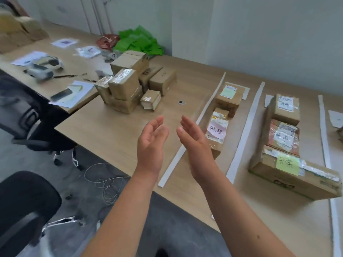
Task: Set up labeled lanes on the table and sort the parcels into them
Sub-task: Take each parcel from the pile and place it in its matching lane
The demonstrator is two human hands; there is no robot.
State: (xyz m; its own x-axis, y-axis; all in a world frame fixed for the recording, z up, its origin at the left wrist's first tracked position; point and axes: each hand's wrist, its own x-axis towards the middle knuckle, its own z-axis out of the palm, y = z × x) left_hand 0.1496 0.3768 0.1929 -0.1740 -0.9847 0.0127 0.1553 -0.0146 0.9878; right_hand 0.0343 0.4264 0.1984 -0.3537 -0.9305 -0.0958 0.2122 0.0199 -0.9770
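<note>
Head view: right hand (196, 145) hides part of the pink-labelled parcel (217, 131).

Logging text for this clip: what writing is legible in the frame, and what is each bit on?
"异常": yellow sticky note on the nearest big parcel.
"异常": white handwritten slip on the orange-printed parcel behind it.
"待处理", probably; untidy hand: pink note on the near parcel one lane left.
Unreadable: handwritten label on the farthest parcel, green note, printed sheets on the far desk.
</note>
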